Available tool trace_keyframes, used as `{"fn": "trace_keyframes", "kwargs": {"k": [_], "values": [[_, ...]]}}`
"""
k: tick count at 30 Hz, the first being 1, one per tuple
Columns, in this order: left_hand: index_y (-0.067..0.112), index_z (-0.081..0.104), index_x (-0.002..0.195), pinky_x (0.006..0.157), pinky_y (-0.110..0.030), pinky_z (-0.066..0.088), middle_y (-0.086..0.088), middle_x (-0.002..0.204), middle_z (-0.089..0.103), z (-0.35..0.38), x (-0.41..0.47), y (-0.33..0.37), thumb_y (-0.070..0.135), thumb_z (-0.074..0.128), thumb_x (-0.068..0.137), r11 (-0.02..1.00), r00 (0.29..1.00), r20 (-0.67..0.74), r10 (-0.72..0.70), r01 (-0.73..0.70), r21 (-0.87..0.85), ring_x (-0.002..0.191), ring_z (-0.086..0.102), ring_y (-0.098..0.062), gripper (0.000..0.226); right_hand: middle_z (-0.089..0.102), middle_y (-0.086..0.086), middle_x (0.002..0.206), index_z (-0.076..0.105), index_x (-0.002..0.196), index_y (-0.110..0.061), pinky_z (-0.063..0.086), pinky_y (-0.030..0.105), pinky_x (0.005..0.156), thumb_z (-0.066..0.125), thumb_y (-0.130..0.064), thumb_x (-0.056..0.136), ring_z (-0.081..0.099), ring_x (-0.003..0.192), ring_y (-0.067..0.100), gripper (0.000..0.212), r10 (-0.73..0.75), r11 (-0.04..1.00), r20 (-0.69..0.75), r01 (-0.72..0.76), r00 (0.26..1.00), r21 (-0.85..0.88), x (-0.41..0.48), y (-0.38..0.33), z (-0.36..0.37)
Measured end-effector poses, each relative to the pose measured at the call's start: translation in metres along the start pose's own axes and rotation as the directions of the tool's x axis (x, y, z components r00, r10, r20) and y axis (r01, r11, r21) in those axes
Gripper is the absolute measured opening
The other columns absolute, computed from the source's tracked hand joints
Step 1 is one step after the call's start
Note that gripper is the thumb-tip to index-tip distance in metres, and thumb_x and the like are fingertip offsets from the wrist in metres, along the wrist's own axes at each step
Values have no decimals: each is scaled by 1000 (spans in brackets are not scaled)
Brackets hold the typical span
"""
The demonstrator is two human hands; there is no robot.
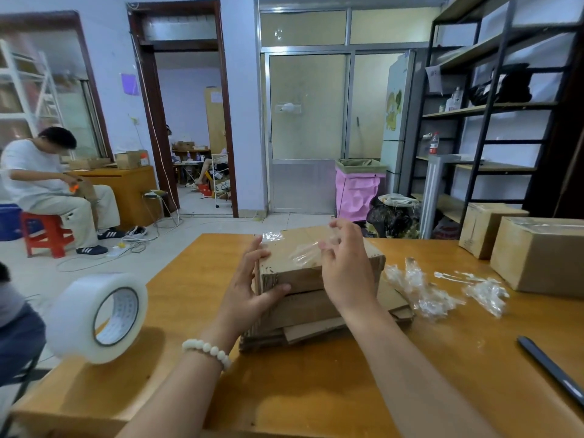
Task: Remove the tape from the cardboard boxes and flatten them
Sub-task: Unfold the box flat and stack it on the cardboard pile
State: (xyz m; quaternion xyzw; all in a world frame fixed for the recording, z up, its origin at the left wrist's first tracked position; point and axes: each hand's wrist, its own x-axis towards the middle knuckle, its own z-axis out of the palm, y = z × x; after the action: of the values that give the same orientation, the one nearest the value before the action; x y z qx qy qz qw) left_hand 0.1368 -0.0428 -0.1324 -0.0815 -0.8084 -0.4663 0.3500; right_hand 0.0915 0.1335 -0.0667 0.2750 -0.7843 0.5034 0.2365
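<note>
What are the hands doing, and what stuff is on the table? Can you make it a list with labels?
left hand: grips the left end of the cardboard box
right hand: pinches a clear tape strip above the box
under the box: flattened cardboard stack
tape scraps: crumpled, right of the stack
sealed boxes: two, at the far right, tape on top
tape roll: on its edge, left side
dark tool: near right edge of the table

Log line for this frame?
left hand: holds cardboard box | right hand: pinches tape strip | pending: taped boxes, right
</note>
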Motion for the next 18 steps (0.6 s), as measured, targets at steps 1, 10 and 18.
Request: {"fn": "trace_keyframes", "kwargs": {"k": [1, 10, 18], "values": [[55, 46, 114, 113, -40, 37, 33, 149, 28, 1, -1, -2, 74, 71, 63, 1000, 1000, -16, 8, -8, 2, 140, 28, 3, 60, 52, 2, 123, 48, 128, -15, 40, 19, 81, 47, -15, 98, 52, 107, 13, 30, -31, 994, -14, 29, 999, -106, 0, 3, 1], [61, 31, 127, 114, -16, 26, 36, 152, 14, 5, -11, -16, 73, 67, 69, 997, 993, -95, 67, -69, -20, 146, 15, 1, 69, 63, -12, 119, 62, 123, -26, 20, 26, 99, 41, -45, 94, 47, 108, 4, 40, -242, 924, 466, 348, 851, -157, -2, -18, -8], [58, 20, 135, 117, -50, 27, 29, 156, 6, 15, -12, -18, 73, 60, 76, 987, 994, -46, 102, -95, 131, 148, 13, -8, 73, 59, -10, 91, 49, 90, -26, 52, 26, 75, 71, -32, 83, 58, 84, 7, 24, -98, 990, 295, 123, 950, -66, 2, 0, -18]]}}
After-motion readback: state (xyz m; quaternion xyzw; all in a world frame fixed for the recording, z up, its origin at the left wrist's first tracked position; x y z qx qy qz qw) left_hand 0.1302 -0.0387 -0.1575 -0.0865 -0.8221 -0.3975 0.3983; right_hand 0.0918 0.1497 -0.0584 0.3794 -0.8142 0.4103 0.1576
